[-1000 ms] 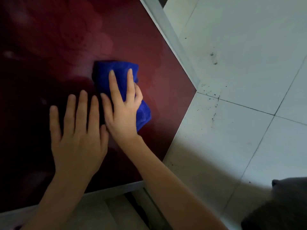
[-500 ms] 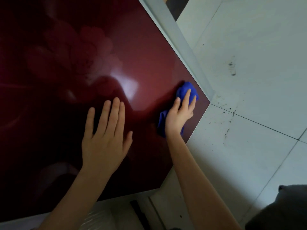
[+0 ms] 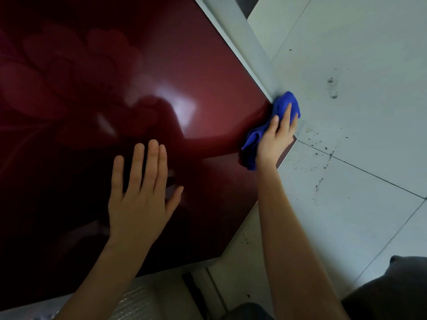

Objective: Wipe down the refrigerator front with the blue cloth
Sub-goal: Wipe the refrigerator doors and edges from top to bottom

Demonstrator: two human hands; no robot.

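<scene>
**A:** What has changed in the last second?

**B:** The soft, crumpled blue cloth (image 3: pixel 286 103). A second ago it was mid-panel, right beside the left hand. Half a second ago it was nearing the edge. Now it sits at the right-hand corner of the glossy dark-red refrigerator front (image 3: pixel 173 72), its top bunched against the pale grey edge strip (image 3: pixel 245 42).

**A:** And the right hand (image 3: pixel 276 138)?

**B:** On top of the cloth. Its grip is apart: the fingers lie fairly straight over the fabric and press it to the door rather than closing round it. The thumb I cannot see.

**A:** The left hand (image 3: pixel 141 199)?

**B:** Flat on the panel, fingers straight and close together, thumb out, holding nothing. It has kept much the same brace throughout and is now well apart from the cloth.

**A:** What does that mean for the job?

**B:** I read it as one sideways stroke run out to its end. That band of the door has been passed over, but glare and reflections hide any smears, so I cannot say it is clean. The upper panel and the dark left part would, I judge, still need passes.

**A:** Anything to mind?

**B:** The corner lies close to the white tiled floor (image 3: pixel 346 215), which carries dark specks. If the cloth slips off the edge it could pick up grit — better that the stroke turns back onto the door.
</scene>
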